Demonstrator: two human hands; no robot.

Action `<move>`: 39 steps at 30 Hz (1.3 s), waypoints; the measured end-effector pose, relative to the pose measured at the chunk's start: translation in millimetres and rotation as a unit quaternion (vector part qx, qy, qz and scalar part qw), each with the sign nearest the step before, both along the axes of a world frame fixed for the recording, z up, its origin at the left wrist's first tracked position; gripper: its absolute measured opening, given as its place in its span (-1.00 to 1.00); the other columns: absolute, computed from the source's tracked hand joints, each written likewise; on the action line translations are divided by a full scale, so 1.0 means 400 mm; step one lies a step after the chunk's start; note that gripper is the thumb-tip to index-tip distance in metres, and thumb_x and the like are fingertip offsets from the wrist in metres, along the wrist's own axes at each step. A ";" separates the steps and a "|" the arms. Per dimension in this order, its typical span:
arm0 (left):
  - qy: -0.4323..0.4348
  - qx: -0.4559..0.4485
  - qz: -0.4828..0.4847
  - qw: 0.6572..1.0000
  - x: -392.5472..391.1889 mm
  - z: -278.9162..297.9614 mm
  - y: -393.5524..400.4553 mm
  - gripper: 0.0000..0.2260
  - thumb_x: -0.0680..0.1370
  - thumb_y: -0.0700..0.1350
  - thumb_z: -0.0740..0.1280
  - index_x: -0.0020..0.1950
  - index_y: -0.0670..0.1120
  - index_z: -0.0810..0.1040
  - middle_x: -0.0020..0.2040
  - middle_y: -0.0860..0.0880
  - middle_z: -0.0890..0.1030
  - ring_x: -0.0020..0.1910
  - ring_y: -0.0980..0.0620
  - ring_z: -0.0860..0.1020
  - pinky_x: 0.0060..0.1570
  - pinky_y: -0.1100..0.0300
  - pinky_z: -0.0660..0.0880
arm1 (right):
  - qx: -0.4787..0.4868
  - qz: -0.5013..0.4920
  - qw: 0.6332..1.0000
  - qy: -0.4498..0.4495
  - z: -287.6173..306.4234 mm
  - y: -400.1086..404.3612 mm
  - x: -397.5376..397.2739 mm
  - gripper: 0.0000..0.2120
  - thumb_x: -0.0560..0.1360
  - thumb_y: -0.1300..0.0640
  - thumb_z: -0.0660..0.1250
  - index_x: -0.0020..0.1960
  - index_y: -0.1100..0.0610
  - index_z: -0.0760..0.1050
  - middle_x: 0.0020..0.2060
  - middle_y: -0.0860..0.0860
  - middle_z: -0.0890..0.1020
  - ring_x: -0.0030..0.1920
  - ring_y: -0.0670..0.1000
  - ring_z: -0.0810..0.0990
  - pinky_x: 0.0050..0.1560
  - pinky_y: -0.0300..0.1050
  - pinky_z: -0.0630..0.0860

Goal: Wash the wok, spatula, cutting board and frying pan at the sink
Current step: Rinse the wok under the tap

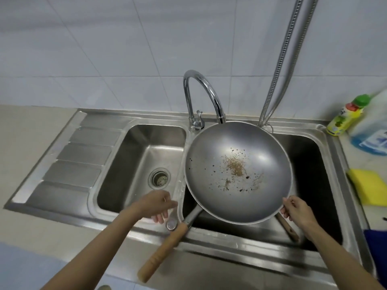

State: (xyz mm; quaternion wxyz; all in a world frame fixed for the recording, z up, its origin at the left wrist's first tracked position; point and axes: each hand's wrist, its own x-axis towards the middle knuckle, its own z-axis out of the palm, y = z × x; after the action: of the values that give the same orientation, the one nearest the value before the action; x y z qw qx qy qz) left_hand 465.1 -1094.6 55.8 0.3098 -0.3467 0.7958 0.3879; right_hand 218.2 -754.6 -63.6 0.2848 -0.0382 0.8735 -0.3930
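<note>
A home kitchen. A stainless-steel double-bowl sink (134, 208) with a curved chrome tap (204, 95) sits below white wall tiles (104, 49). A yellow dish-soap bottle (345, 118) and yellow sponge (369, 186) lie beside it.

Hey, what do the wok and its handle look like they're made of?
The round grey metal wok looks like steel or aluminium with a dull satin finish: soft highlights, no mirror shine; which metal is unclear. Its long tan handle looks like unvarnished wood, matte and pale brown, joined by a shiny metal neck.
</note>
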 end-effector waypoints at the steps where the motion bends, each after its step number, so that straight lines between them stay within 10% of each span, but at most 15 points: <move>1: 0.030 -0.015 0.002 0.999 -0.026 0.001 -0.020 -0.75 0.59 0.01 0.27 -0.06 -0.18 0.50 -0.24 -0.10 0.69 -0.32 -0.03 0.67 -0.21 0.05 0.63 | 0.002 -0.009 1.000 -0.001 0.006 -0.004 0.009 -0.67 0.59 0.15 0.22 -0.28 0.31 0.45 -0.42 0.15 0.61 -0.37 0.12 0.54 -0.23 0.05 0.46; 5: 0.180 -0.125 -0.009 0.976 -0.199 -0.001 -0.084 -0.86 0.55 -0.08 0.31 -0.10 -0.14 0.54 -0.23 -0.02 0.66 -0.24 -0.02 0.63 -0.12 0.01 0.60 | -0.014 -0.062 0.998 -0.020 0.027 -0.021 0.035 -0.70 0.61 0.19 0.17 -0.26 0.32 0.39 -0.42 0.20 0.54 -0.40 0.08 0.48 -0.37 -0.15 0.43; 10: 0.414 -0.231 -0.015 0.881 -0.458 0.019 -0.147 -0.64 0.55 -0.21 0.32 0.34 -0.23 0.41 0.32 -0.16 0.40 0.31 -0.16 0.41 0.34 0.08 0.32 | -0.014 -0.090 0.996 -0.015 0.044 -0.032 0.042 -0.71 0.60 0.20 0.19 -0.21 0.38 0.42 -0.34 0.26 0.58 -0.37 0.07 0.51 -0.32 -0.12 0.43; 20: 0.466 -0.265 -0.050 0.843 -0.501 -0.047 -0.169 -0.73 0.54 -0.31 0.27 0.24 -0.21 0.49 0.18 -0.15 0.54 0.12 -0.14 0.51 0.00 0.23 0.32 | 0.007 -0.107 0.994 -0.016 0.074 -0.034 0.046 -0.74 0.61 0.23 0.17 -0.25 0.25 0.35 -0.40 0.14 0.51 -0.55 -0.17 0.43 -0.46 -0.36 0.38; 31: 0.404 -0.242 -0.099 0.877 -0.385 -0.135 -0.161 -0.43 0.52 -0.30 0.28 0.52 -0.13 0.24 0.49 -0.11 0.32 0.45 -0.11 0.29 0.43 -0.02 0.26 | 0.063 -0.059 0.996 0.015 0.086 -0.030 0.045 -0.75 0.60 0.17 0.16 -0.21 0.24 0.42 -0.38 0.09 0.60 -0.39 -0.01 0.52 -0.26 -0.11 0.42; 39: 0.351 -0.271 -0.131 0.887 -0.362 -0.141 -0.141 -0.38 0.48 -0.31 0.27 0.53 -0.18 0.20 0.53 -0.13 0.23 0.41 -0.21 0.32 0.38 -0.05 0.29 | 0.078 -0.056 0.995 0.010 0.085 -0.032 0.040 -0.77 0.60 0.18 0.17 -0.16 0.29 0.45 -0.38 0.07 0.59 -0.34 0.01 0.53 -0.21 -0.09 0.42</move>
State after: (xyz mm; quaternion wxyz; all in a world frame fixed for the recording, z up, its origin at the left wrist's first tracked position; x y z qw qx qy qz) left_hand 320.5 -1150.9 -0.6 -0.0477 -0.1508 0.9650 0.2092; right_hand 234.2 -767.4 -29.6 0.2554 0.0292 0.9050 -0.3389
